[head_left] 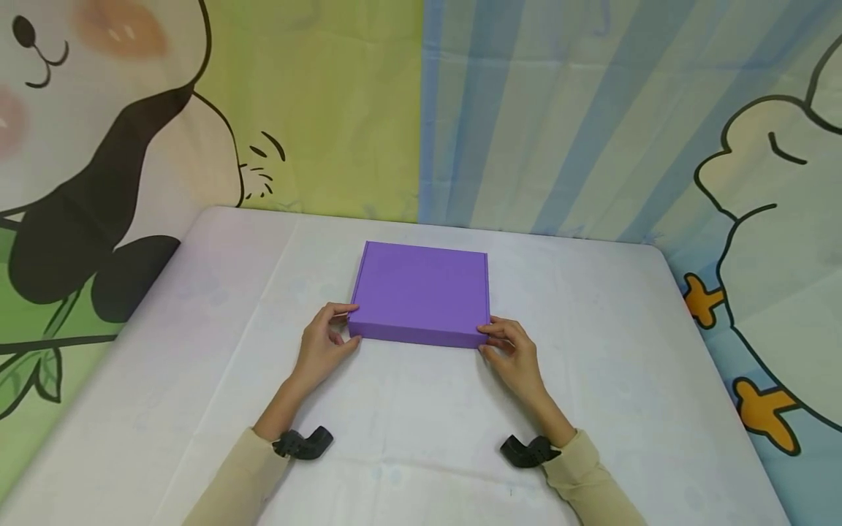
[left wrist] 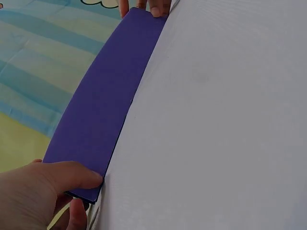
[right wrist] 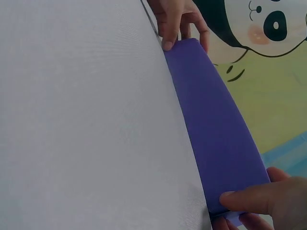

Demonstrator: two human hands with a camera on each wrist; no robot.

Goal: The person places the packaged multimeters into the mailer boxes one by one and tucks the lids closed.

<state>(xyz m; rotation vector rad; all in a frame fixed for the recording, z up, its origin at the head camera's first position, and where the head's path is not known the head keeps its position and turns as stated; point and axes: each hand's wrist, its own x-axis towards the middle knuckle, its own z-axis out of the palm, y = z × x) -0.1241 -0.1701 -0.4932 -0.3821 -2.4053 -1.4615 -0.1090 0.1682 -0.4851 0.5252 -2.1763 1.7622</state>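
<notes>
A flat purple box (head_left: 421,292), its lid closed, lies on the white-covered table. My left hand (head_left: 324,343) grips its near left corner, thumb on the front face and a finger on the top edge. At the near right corner my right hand (head_left: 514,354) holds it the same way. In the left wrist view the box's front side (left wrist: 103,96) runs away from the left thumb (left wrist: 79,177) toward the right hand's fingertips. The right wrist view has the right thumb (right wrist: 244,199) pressed on that front side (right wrist: 211,115), with the left hand (right wrist: 177,19) at the far end.
White cloth covers the table (head_left: 408,431) around the box. Behind it hangs a printed curtain (head_left: 559,109) with stripes and cartoon animals. A black strap-on device (head_left: 304,443) sits on the left wrist and another black device (head_left: 529,451) on the right.
</notes>
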